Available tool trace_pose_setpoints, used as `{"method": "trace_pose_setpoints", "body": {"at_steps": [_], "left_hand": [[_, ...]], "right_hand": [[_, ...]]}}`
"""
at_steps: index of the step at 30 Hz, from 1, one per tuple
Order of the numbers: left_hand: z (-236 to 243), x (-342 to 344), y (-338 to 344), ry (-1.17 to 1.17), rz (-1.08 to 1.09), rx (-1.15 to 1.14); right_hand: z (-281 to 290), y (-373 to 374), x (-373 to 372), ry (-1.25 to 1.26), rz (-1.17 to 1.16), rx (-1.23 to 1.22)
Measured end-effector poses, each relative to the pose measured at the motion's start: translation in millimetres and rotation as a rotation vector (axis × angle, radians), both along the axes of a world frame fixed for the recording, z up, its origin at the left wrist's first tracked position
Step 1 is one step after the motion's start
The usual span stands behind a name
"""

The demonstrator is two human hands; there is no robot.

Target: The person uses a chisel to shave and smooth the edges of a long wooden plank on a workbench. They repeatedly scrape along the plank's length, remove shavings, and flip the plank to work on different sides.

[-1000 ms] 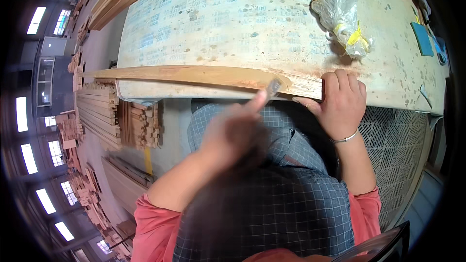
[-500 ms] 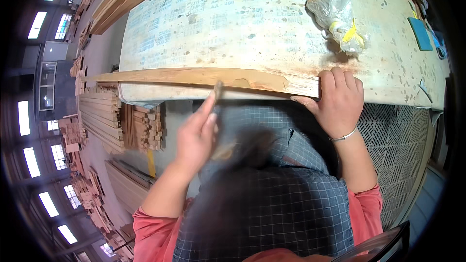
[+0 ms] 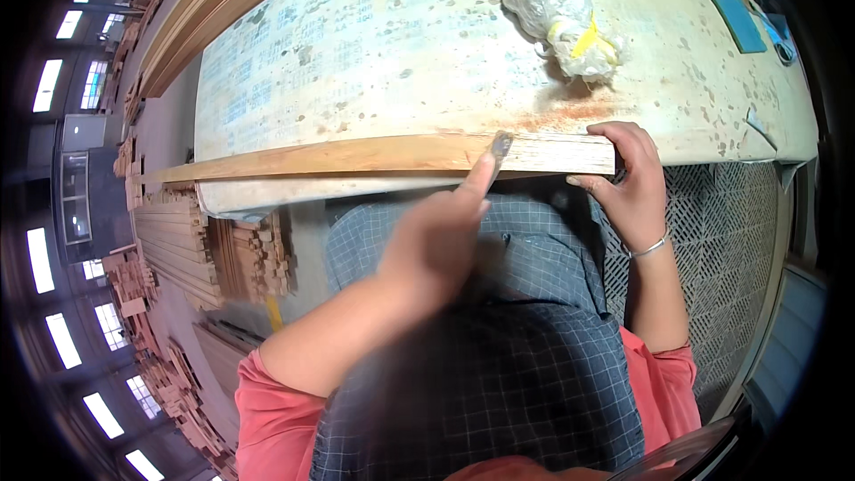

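Note:
A long, pale wooden board lies along the near edge of the table, running from far left to its squared end at the right. My left hand, a little blurred, grips a small putty knife. Its smeared, flat blade rests on the board's face toward the right, with my index finger stretched along it; the handle is hidden in my palm. Round the board's right end, my right hand is closed, fingers over the far edge and thumb at the near one.
A knotted clear plastic bag with a yellow piece sits on the stained, sheet-covered table. A teal block lies at the far right. More long boards line the far left edge; stacked wood strips stand below left.
My left hand and the putty knife have moved right along the board. The board has slid slightly right in view, and my right hand's fingers have shifted around its end.

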State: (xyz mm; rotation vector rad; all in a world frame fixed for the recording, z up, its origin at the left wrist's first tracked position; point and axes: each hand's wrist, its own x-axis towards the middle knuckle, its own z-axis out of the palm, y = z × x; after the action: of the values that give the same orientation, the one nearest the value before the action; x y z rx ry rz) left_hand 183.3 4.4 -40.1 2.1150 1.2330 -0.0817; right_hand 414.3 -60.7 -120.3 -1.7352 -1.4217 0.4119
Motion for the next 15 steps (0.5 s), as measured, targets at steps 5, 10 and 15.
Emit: {"method": "trace_pose_setpoints", "body": {"at_steps": [5,10,15], "left_hand": [[-23.2,10.3,-8.0,-0.076,-0.241,0.310],[-16.9,12.0,-15.7,0.012,-0.352,0.153],[-4.9,-11.1,-0.9,-0.144,-0.047,0.037]], "right_hand": [[0.1,1.6,1.5,-0.009,0.018,0.028],[-4.9,0.3,3.7,0.002,0.000,0.035],[-2.9,1.5,5.2,0.077,0.005,0.037]]}}
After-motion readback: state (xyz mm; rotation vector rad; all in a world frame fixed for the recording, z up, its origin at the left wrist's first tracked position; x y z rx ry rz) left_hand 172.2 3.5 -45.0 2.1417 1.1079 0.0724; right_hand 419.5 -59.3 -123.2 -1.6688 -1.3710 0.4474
